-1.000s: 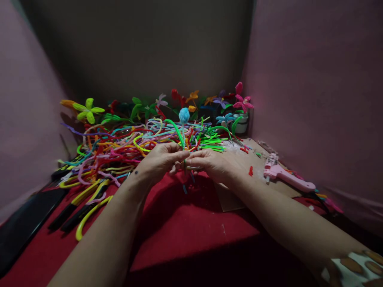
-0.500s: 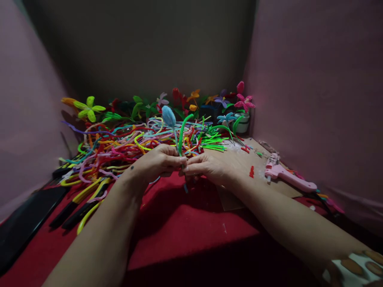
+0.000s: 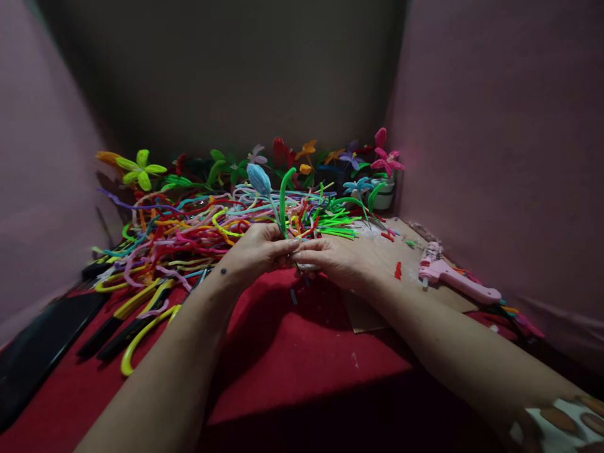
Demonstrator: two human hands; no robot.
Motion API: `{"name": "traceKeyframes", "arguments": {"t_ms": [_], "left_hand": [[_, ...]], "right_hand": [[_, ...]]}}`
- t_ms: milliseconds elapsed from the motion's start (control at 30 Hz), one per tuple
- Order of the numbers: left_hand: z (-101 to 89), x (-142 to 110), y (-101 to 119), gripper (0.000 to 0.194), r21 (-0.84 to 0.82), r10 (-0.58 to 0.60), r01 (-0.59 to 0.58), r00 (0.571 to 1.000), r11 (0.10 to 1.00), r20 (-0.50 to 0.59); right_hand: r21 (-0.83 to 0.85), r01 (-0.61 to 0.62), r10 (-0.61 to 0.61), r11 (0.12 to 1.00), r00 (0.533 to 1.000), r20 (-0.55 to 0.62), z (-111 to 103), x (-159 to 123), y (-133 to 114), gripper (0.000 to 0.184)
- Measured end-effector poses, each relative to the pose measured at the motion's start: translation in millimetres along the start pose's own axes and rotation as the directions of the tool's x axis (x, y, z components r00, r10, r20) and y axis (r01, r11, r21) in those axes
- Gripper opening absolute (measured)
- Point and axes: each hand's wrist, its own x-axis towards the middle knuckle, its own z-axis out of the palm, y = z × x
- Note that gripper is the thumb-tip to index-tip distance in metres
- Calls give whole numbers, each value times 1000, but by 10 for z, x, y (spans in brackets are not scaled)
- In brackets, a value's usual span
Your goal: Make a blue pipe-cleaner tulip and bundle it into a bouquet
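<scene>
A light blue pipe-cleaner tulip [image 3: 259, 180] stands up from my hands, its bud tilted to the left. Beside its stem rises a green pipe-cleaner leaf [image 3: 284, 198]. My left hand [image 3: 264, 248] pinches the stem and the leaf's base between thumb and fingers. Fingertips of my right hand [image 3: 325, 258] meet those of the left and close on the lower stem, which is mostly hidden there. Small blue bits [image 3: 293, 296] show below the fingers.
Loose coloured pipe cleaners [image 3: 189, 233] heap behind my hands, with green ones [image 3: 337, 225] at right. Finished flowers [image 3: 306, 151] line the back. A pink glue gun [image 3: 457, 283] lies on cardboard at right; pliers [image 3: 127, 314] and a black flat object [image 3: 47, 346] lie at left.
The tulip's bud has tipped further left and the leaf stands more upright. My left hand has shifted slightly right, turning the stem; both hands stay together.
</scene>
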Motion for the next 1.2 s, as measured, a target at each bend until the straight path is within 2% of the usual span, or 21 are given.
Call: {"name": "traceKeyframes", "arguments": {"t_ms": [133, 233, 333, 467, 633, 733, 900, 967, 1067, 1200], "left_hand": [[-10, -39, 44, 15, -84, -16, 20, 999, 996, 48], [-23, -35, 16, 13, -194, -29, 43, 997, 980, 76], [-23, -22, -16, 27, -351, -39, 61, 997, 934, 70], [23, -33, 8, 38, -485, 11, 0, 1000, 874, 20], [71, -21, 27, 35, -518, -2, -54, 994, 853, -106], [72, 2, 0, 30, -480, -14, -25, 997, 877, -77], [103, -21, 9, 24, -183, 23, -39, 996, 982, -84], [106, -35, 26, 22, -152, 18, -30, 996, 988, -85], [74, -42, 45, 24, -150, -15, 7, 999, 989, -51], [-4, -48, 48, 31, -148, -64, 69, 997, 987, 37]], "right_hand": [[5, -10, 10, 1000, 1000, 16, -19, -22, -42, 18], [26, -6, 4, 1000, 997, 82, -42, -40, -66, 14], [79, -33, 24, 996, 993, 113, -56, -48, -74, 15], [122, 6, -16, 992, 997, 81, -49, -32, -51, 17], [181, 61, -53, 982, 997, -51, -42, 9, 1, 16], [148, 103, -83, 984, 987, -134, -41, 22, 17, 18], [-25, 137, -139, 990, 974, -181, 1, -9, -15, 22], [-92, 132, -148, 987, 970, -193, 22, -21, -32, 20], [-101, 116, -131, 988, 978, -160, 30, -15, -35, 18], [18, 100, -100, 995, 994, -33, -5, 0, -31, 17]]}}
